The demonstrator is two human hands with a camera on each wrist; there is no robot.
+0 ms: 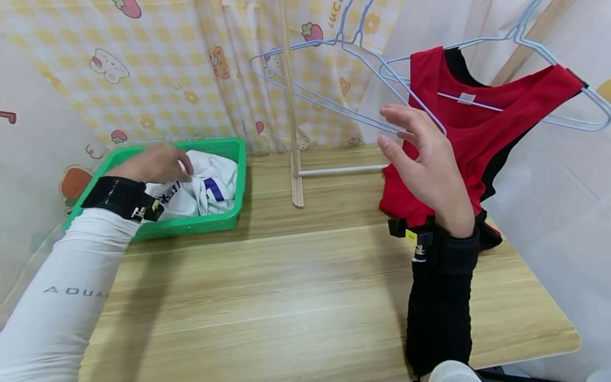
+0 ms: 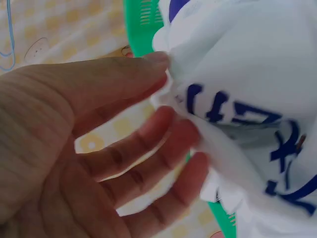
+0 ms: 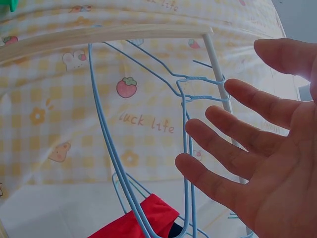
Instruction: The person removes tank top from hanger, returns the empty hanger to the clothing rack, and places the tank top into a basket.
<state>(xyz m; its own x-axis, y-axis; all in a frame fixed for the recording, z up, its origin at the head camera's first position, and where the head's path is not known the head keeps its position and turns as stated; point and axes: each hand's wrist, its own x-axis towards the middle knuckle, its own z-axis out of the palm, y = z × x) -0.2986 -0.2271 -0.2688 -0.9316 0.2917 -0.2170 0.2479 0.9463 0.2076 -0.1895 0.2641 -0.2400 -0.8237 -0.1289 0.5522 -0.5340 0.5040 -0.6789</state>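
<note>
My left hand [image 1: 155, 163] reaches into the green basket [image 1: 241, 180] and pinches the edge of a white garment [image 1: 221, 167] with thumb and index finger. Dark blue lettering [image 2: 255, 113] and a purple patch [image 1: 213, 189] mark this bunched garment; the other fingers curve loosely beside the cloth in the left wrist view. My right hand [image 1: 425, 154] is raised, holding nothing, its fingers spread in the right wrist view. Near it hang light blue hangers [image 1: 329, 109]. Behind it, a red sleeveless top [image 1: 431, 87] with black parts hangs on another hanger [image 1: 592, 98].
A wooden rack post [image 1: 289, 79] stands on a foot [image 1: 297, 185] at the table's back, joined to a white rod [image 1: 341, 170]. The wooden table [image 1: 286, 297] stretches in front. A patterned curtain [image 1: 157, 69] covers the back.
</note>
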